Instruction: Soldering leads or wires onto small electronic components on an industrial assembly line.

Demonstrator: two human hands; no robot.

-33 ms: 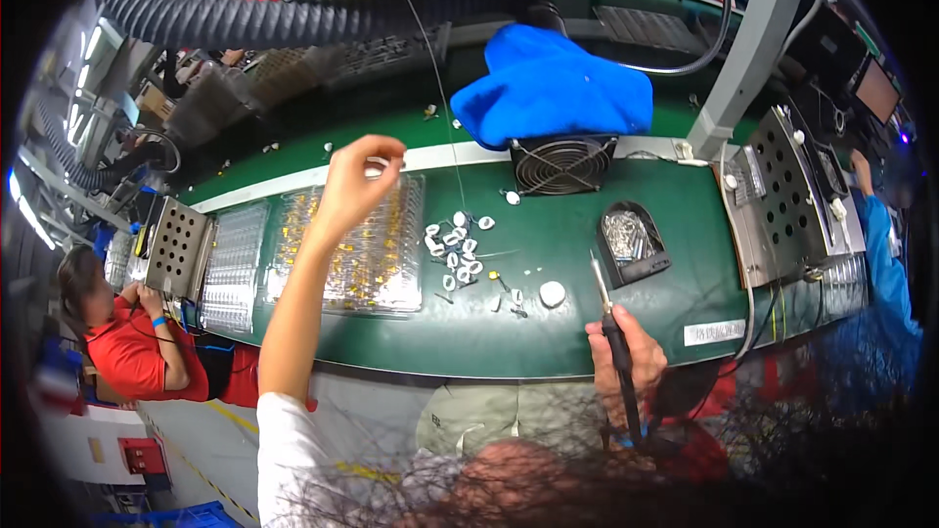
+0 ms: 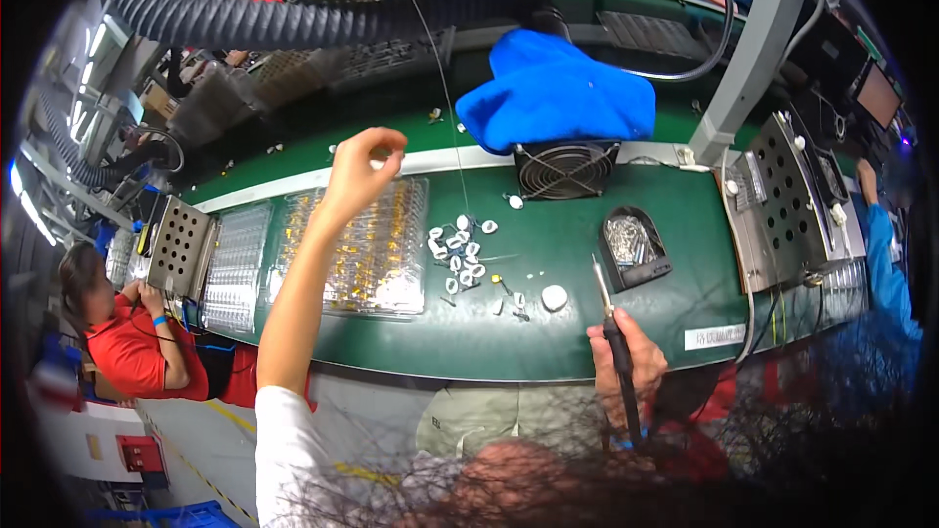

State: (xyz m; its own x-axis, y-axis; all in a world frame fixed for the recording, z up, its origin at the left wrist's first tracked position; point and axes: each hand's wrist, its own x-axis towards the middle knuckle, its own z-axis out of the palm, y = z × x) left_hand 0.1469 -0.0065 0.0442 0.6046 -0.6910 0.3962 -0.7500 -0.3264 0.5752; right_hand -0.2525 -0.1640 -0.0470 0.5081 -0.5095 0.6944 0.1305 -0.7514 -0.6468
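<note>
My left hand (image 2: 360, 174) is raised over the far part of the clear plastic trays (image 2: 406, 264), which hold small yellow and metal parts. Its thumb and fingers curl together into a pinch; a small white spot shows there, too small to name. A soldering iron (image 2: 618, 347) is gripped in my right hand (image 2: 646, 357) near the bench's front edge, its metal tip pointing away toward a black box (image 2: 653, 269) full of small metal parts. Between the hands lie several small white ring-shaped parts with leads (image 2: 473, 250) and a round white piece (image 2: 554, 298).
A fan (image 2: 565, 172) draped with blue cloth (image 2: 558, 88) stands at the back of the green bench (image 2: 489, 342). A thin wire (image 2: 445, 88) hangs beside it. Perforated metal boxes (image 2: 782, 205) stand right and left. A person in red (image 2: 147, 352) sits at the left.
</note>
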